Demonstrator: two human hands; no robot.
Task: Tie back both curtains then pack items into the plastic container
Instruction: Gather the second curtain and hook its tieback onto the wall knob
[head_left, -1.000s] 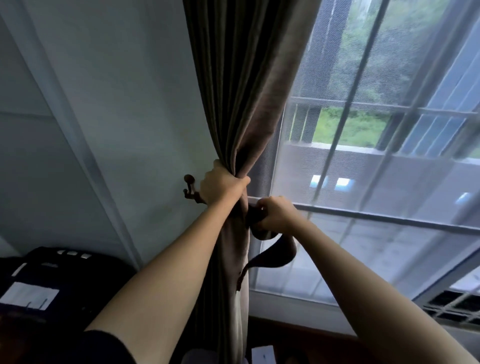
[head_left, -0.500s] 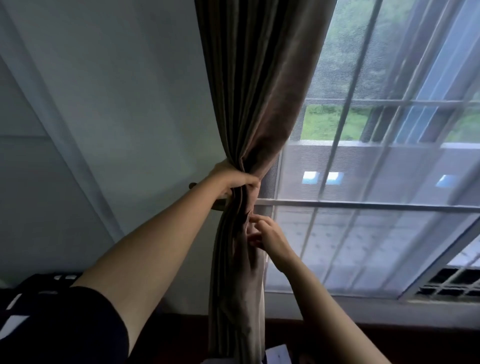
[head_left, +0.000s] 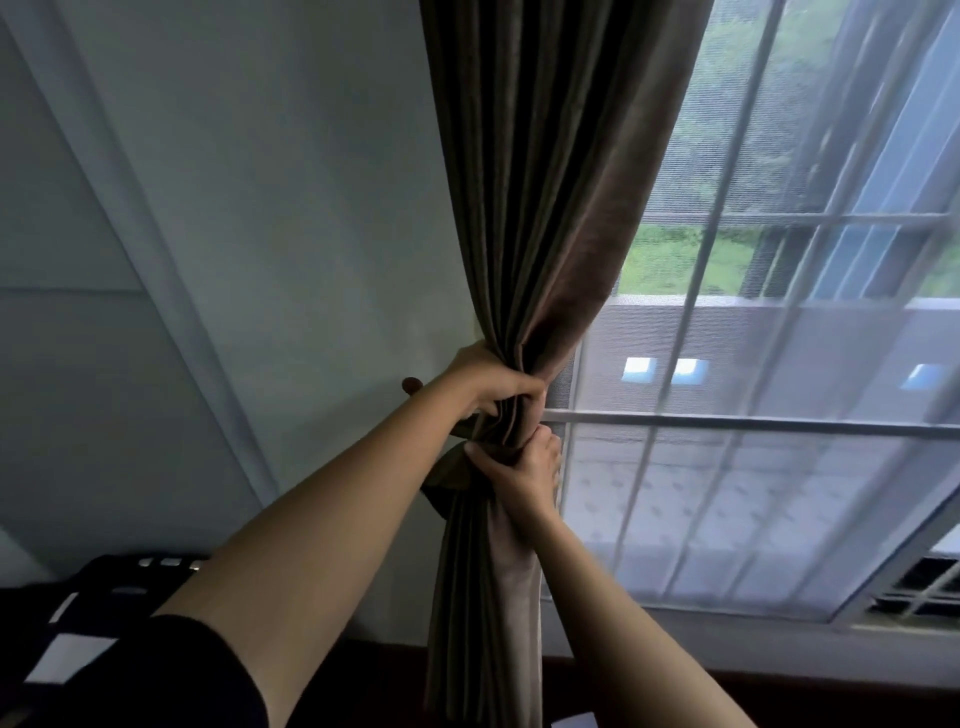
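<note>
Curtain (head_left: 545, 208) bunched at window (head_left: 779, 467) L edge, L hand (head_left: 493, 387) fist tight round gather, R hand (head_left: 524, 470) just below, fingers curled on tieback (head_left: 444, 480), hook (head_left: 412, 385) behind L wrist.

Looks like heavy cloth with a soft sheen on the curtain (head_left: 545, 208), the same cloth on the tie-back band (head_left: 445, 467), thin matt net (head_left: 727, 499) over the window (head_left: 810, 425), smooth matt paint on the wall (head_left: 285, 208).
</note>
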